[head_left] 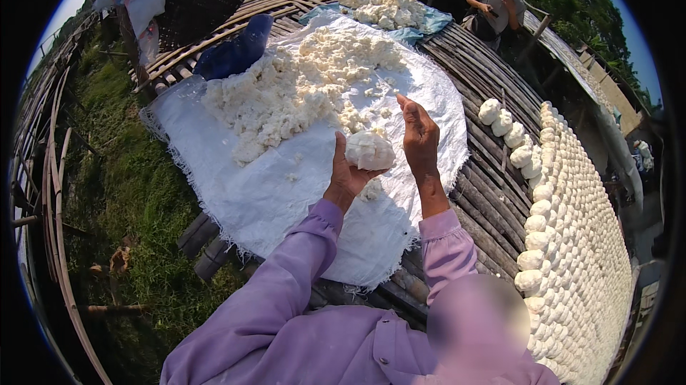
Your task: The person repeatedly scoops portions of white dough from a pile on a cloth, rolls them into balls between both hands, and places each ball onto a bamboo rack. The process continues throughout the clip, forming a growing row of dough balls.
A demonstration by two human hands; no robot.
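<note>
A rounded lump of white dough-like mash rests in my left hand, its thumb up along the near side and its fingers under the lump. To the right of it, my right hand is raised with fingers stretched out and holds nothing. Beyond both hands a heap of crumbly off-white mash spreads over a white woven sheet. Small crumbs lie scattered on the sheet around the lump.
Slatted bamboo platform carries the sheet. Many white balls stand in packed rows at right. A blue container lies beside the heap; more mash sits on a blue sheet behind. A person is at the far right; grass grows left.
</note>
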